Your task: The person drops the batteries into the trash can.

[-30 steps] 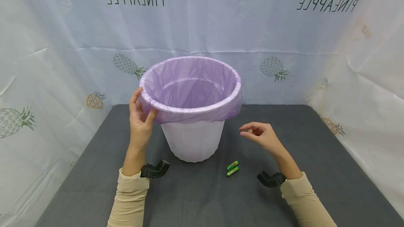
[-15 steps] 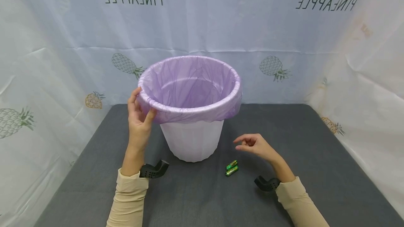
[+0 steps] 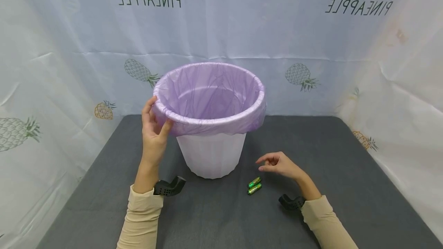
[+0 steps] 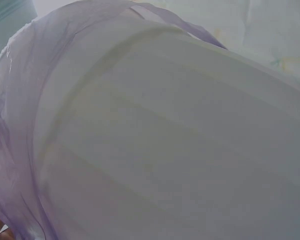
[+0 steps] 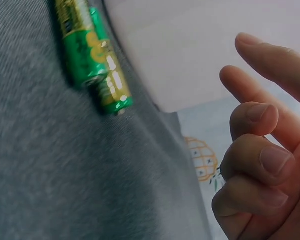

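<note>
Beside the bin (image 3: 211, 153), our right hand (image 3: 278, 164) hovers loosely curled, empty, over two batteries (image 3: 254, 185); left hand (image 3: 154, 131) pinches the rim. A clumsy grab could roll them away.

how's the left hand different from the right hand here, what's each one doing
The left hand is raised at the bin's rim, gripping the purple bag liner there; the right hand is low over the grey mat and holds nothing. The left hand touches the bin; the right hand, fingers loosely curled, hangs just above the two green batteries, apart from them. Both come out of beige sleeves.
</note>
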The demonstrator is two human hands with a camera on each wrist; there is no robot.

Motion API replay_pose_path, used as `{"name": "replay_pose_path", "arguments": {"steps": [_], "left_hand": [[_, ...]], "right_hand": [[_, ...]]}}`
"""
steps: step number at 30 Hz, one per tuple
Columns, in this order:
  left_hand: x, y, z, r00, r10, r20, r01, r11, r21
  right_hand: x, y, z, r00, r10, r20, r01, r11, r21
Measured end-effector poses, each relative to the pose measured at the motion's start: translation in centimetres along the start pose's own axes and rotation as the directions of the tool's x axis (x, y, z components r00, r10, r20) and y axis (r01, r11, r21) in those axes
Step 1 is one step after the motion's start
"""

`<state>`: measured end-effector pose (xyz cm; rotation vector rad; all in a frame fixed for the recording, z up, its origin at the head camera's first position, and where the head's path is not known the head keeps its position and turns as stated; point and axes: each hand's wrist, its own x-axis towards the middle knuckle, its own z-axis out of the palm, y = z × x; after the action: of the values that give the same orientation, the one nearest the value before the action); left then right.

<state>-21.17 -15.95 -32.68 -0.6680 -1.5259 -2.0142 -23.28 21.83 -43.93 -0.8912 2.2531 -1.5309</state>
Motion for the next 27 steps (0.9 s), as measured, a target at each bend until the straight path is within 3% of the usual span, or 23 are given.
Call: {"name": "replay_pose_path", "arguments": {"steps": [8,27], "left_hand": [[0.1,0.1,0.0,1.0,0.006,0.006,-0.006,1.0,0.0],[0.2,-0.2,-0.2,1.0,0.001,0.013,-0.001,1.0,-0.004]], "right_hand": [[0.1,1.7,0.1,0.997,0.017,0.073,-0.019,1.0,0.024],[0.2,2.7,0.8,0.989,0.086,0.117,-0.074,0.992,-0.102]]}}
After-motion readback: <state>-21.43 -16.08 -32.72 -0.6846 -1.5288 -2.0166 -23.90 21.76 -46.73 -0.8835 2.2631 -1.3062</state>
